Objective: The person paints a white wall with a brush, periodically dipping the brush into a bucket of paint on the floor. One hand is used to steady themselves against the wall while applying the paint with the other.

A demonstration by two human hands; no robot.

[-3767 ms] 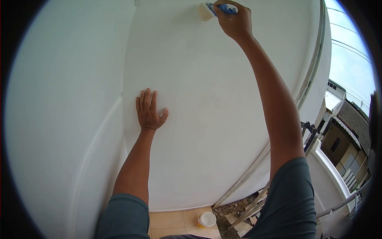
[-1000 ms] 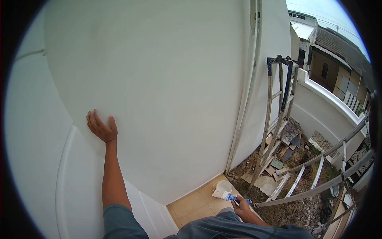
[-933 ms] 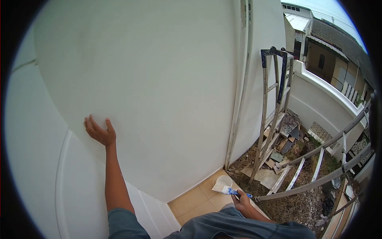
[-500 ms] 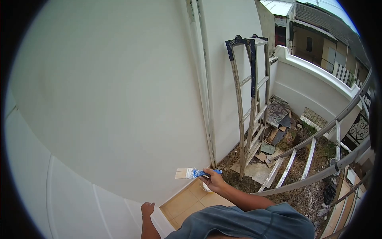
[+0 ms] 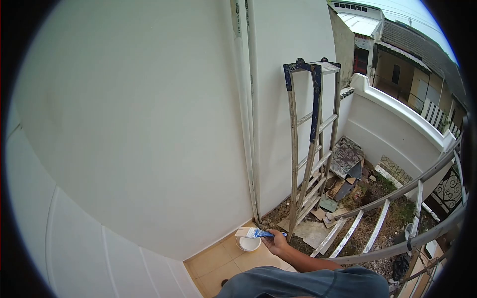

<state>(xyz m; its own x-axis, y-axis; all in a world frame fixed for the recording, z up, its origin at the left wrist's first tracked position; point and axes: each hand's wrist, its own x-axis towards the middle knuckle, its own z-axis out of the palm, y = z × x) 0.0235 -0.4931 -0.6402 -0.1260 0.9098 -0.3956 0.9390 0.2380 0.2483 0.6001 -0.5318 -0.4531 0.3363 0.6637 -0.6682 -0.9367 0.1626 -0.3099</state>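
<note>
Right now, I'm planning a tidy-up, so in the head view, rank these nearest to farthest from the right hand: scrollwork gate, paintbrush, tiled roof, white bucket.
1. Paintbrush: in the right hand.
2. White bucket: left of the hand, on the floor.
3. Scrollwork gate: far right.
4. Tiled roof: upper right, in the background.

A head-worn camera looks forward and down over the blue-grey cloth shirt [image 5: 308, 282] at bottom centre, near the smooth white wall [image 5: 139, 124] at left.
</note>
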